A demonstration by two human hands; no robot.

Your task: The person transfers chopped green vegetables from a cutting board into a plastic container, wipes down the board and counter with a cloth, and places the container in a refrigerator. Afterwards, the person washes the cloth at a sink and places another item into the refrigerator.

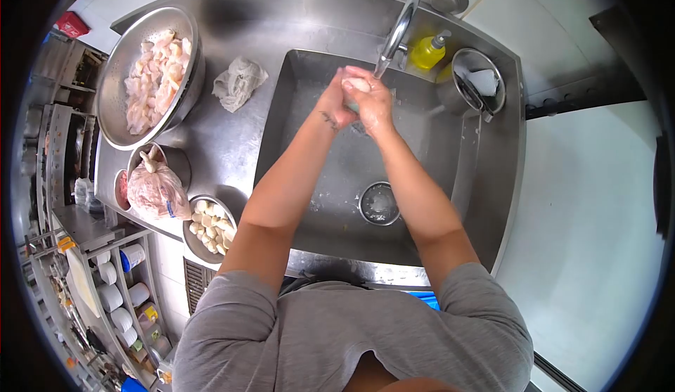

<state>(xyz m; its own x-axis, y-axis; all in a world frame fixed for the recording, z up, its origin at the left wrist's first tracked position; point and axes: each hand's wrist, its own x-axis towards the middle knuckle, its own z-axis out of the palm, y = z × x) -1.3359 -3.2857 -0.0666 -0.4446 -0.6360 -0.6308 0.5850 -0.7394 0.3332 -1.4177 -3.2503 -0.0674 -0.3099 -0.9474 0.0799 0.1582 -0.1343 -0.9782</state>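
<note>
My left hand and my right hand are cupped together under the tip of the chrome faucet, over the steel sink. Between them they hold a small whitish object, mostly hidden by the fingers; I cannot make out what it is. The skin of the hands looks wet. Below them on the sink floor is the round drain, with white bits in and around it.
Left of the sink are a colander of raw meat pieces, a crumpled cloth, a tied plastic bag and a bowl of pale pieces. Behind and right stand a yellow soap bottle and a metal pot.
</note>
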